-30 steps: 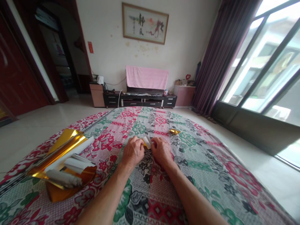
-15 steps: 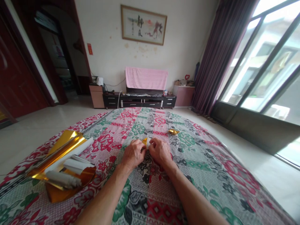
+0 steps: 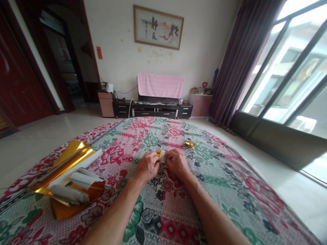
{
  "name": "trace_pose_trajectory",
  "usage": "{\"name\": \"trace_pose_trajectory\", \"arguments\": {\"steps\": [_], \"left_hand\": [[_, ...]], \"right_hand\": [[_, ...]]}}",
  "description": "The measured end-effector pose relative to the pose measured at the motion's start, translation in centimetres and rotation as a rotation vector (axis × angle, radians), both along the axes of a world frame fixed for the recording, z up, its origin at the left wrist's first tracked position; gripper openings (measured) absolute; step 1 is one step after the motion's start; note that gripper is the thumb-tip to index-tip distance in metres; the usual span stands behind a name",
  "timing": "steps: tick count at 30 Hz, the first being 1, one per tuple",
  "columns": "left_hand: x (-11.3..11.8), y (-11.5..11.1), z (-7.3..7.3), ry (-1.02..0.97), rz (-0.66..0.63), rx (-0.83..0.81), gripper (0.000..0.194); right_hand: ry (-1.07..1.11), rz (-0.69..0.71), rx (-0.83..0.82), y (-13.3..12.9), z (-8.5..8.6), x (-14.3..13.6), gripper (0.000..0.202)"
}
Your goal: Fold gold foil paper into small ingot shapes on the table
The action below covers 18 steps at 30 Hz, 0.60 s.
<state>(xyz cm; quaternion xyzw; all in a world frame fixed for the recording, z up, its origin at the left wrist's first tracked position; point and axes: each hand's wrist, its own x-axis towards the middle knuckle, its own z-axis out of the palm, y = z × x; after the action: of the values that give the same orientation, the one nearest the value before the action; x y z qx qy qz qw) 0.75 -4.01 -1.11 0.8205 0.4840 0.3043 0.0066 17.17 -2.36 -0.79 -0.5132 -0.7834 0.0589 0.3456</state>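
Observation:
A small piece of foil paper (image 3: pixel 162 156), gold at its left and white at its right, lies between my two hands over the patterned cloth. My left hand (image 3: pixel 148 166) pinches its gold end. At the white end, my right hand (image 3: pixel 178 164) has its fingers curled together and holds the edge. The fingertips partly hide the paper. Beyond my right hand a folded gold foil piece (image 3: pixel 189 144) rests on the cloth.
Gold foil sheets (image 3: pixel 70 156) and white-backed rolls (image 3: pixel 68 194) are piled at the left of the cloth-covered table (image 3: pixel 219 204). Across the room stand a low black cabinet (image 3: pixel 145 114) and a pink cloth (image 3: pixel 160 85) over something. A window is at the right.
My right hand has shifted slightly to the right, and more of the white part of the paper shows between the hands. The view has tilted a little.

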Motion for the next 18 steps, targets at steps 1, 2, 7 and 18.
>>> {"name": "trace_pose_trajectory", "arguments": {"steps": [1,2,7,18], "left_hand": [[0.0,0.0,0.0,-0.001,-0.004,-0.001,0.016],[0.0,0.0,0.0,-0.002,-0.01,-0.001,0.016],[0.1,0.1,0.0,-0.029,-0.005,0.008,0.019],[-0.6,0.7,-0.6,-0.066,0.075,-0.016,0.021]], "right_hand": [[-0.013,0.02,0.016,0.0,0.0,0.1,0.023],[-0.03,0.045,0.036,0.0,0.1,0.1,0.024],[-0.142,0.149,0.061,-0.2,0.3,0.4,0.025],[-0.222,0.126,0.026,-1.3,1.0,-1.2,0.017]]}}
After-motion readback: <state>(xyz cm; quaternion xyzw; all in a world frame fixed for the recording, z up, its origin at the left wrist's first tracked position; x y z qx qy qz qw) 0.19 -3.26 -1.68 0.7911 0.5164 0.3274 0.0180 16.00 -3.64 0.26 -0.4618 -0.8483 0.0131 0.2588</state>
